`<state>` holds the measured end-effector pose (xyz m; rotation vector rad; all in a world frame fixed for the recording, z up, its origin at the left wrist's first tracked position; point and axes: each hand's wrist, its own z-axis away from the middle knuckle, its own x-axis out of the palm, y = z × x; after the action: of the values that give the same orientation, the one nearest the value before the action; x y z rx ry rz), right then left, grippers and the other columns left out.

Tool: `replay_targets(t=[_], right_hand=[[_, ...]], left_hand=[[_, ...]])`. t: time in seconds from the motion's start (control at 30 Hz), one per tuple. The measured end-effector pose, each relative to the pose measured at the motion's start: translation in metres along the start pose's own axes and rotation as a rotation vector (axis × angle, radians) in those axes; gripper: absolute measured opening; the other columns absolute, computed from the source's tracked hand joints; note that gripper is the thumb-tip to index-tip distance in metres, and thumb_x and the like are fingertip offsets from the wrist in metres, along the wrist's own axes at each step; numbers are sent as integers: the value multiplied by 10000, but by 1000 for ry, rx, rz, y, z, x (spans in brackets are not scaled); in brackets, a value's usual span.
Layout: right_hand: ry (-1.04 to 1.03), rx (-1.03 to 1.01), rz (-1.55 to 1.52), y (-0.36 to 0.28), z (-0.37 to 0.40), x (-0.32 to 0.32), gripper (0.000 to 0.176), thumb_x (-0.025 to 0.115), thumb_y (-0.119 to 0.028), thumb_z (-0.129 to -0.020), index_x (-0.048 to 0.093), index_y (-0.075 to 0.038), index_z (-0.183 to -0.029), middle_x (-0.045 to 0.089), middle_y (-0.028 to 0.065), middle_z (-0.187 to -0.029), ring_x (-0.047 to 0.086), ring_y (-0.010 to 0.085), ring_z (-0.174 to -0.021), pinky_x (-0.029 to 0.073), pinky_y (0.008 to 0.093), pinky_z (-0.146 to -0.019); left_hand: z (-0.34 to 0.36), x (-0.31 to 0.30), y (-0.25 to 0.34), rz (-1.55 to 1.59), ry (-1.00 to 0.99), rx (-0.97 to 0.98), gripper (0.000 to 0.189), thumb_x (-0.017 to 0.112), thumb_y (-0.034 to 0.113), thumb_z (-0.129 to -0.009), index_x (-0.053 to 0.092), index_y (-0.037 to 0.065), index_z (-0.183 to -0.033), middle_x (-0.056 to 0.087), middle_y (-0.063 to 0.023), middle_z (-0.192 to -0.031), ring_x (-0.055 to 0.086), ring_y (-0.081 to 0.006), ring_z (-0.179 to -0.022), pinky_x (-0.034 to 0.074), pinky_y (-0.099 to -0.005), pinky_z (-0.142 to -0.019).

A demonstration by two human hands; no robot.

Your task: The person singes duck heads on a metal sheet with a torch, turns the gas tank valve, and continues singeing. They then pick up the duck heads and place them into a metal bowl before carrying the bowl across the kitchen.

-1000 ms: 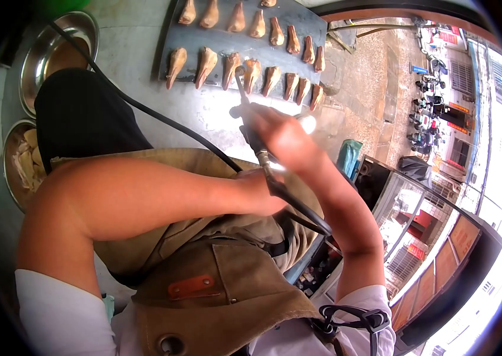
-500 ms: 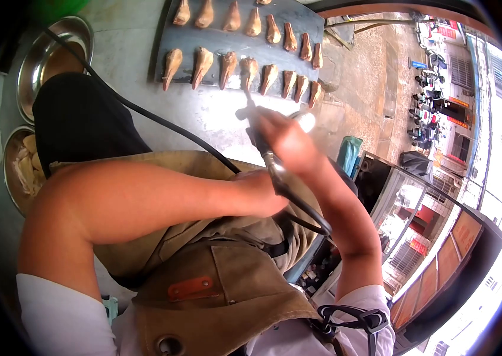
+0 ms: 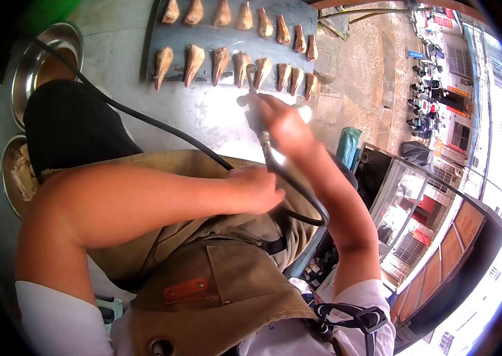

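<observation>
A: Right hand [image 3: 283, 127]?
B: Blurred, but wrapped tight round the grip of a tool [image 3: 261, 135]. Arm stretched forward over the grey table [image 3: 203, 115].
A: Where's the tool pointing?
B: Its thin metal tip is up at the near row of tan pieces [image 3: 193, 57], right-hand part of the row, over the front edge of the dark tray [image 3: 203, 37]. Can't tell whether the tip touches a piece.
A: Layout of the pieces?
B: Two rows across the tray, pointed ends toward the person, each apart from its neighbour.
A: Hose?
B: Black hose [image 3: 144, 118] leaves the bottom of the tool, loops down by the right forearm, comes back past the left hand, then runs up-left across the black trouser knee [image 3: 73, 127] toward the bowls.
A: Left hand [image 3: 257, 190]?
B: Low, resting on the brown apron [image 3: 215, 279] over the lap, fingers curled. The hose passes right at the fingers; can't tell if they grip it or just lie against it.
A: Anything else?
B: Two steel bowls at far left. Upper bowl [image 3: 25, 71] has something brownish inside. Lower bowl [image 3: 9, 178] holds pale pieces, half hidden by the knee. Street and shopfronts far below on the right.
</observation>
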<state>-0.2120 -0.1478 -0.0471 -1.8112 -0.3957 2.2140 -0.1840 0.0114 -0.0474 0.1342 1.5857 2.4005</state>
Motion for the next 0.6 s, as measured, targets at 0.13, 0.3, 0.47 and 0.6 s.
replay_targets(t=[0.13,0.3,0.47,0.6], right_hand=[[10,2,1,5,-2,4,399,580,-21,-854,546,-47,-1251,637,185,-1025,680,282,-769,565,359,-673],[-15,22,-19,5,-1,6,401,567,-18,-864,536,-51,-1263,638,193,-1026,684,287,-774,569,363,-678],[43,25,-13,7,-1,7,421,563,-8,-851,535,-54,-1269,634,191,-1053,683,291,-797,570,364,-699],[63,40,-18,8,0,8,429,559,-7,-834,542,-60,-1259,632,178,-1078,679,287,-814,561,351,-705]], left_hand=[[6,-4,6,51,51,-55,455,492,357,-895,668,-60,-941,652,-268,-1005,631,-399,-978,491,-462,-885],[6,-6,6,64,17,-64,452,510,354,-891,654,-66,-974,651,-265,-1017,629,-400,-986,488,-462,-888],[3,0,1,61,54,-46,462,513,365,-892,650,-70,-963,651,-260,-1017,628,-401,-986,488,-459,-882],[3,-1,1,36,53,-44,471,513,377,-894,649,-71,-948,652,-257,-1005,628,-398,-982,487,-457,-877]])
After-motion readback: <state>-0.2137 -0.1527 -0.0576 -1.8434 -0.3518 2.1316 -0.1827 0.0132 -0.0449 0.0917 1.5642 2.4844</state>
